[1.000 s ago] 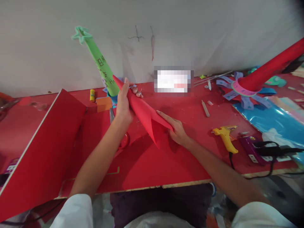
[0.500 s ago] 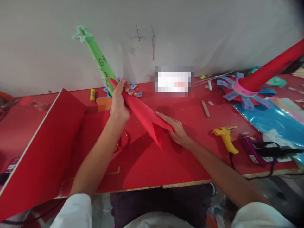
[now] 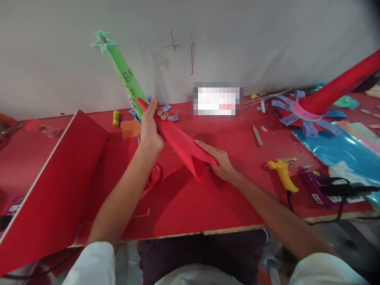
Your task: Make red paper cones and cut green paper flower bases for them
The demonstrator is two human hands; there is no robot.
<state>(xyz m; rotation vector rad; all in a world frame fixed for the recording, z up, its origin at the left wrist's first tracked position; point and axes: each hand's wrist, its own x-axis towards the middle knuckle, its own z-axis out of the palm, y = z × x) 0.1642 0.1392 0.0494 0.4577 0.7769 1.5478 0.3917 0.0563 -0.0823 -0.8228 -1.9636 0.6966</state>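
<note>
A sheet of red paper (image 3: pixel 180 140), rolled into a long cone, slants above the table between my hands. Its narrow tip sticks out past my left hand (image 3: pixel 152 126), whose fingers wrap round it. At the wide, flaring end, my right hand (image 3: pixel 222 163) grips the paper edge, its index finger stretched along the outside and its thumb hidden. Behind my left hand leans a green paper cone (image 3: pixel 124 73) with dark lettering, topped by a pale green fuzzy star (image 3: pixel 103 42). Red scissor handles (image 3: pixel 154 175) show beside my left forearm.
Right on the red table (image 3: pixel 237 206) lie a yellow glue gun (image 3: pixel 282 172), a purple box (image 3: pixel 315 188), blue film (image 3: pixel 316 146) and a red cone (image 3: pixel 341 89) with a pink band. Left stand a large red board (image 3: pixel 59 186) and a glue stick (image 3: pixel 116 118).
Almost nothing differs. Both hands keep their hold on the red paper cone, with only a very slight shift of my left wrist.
</note>
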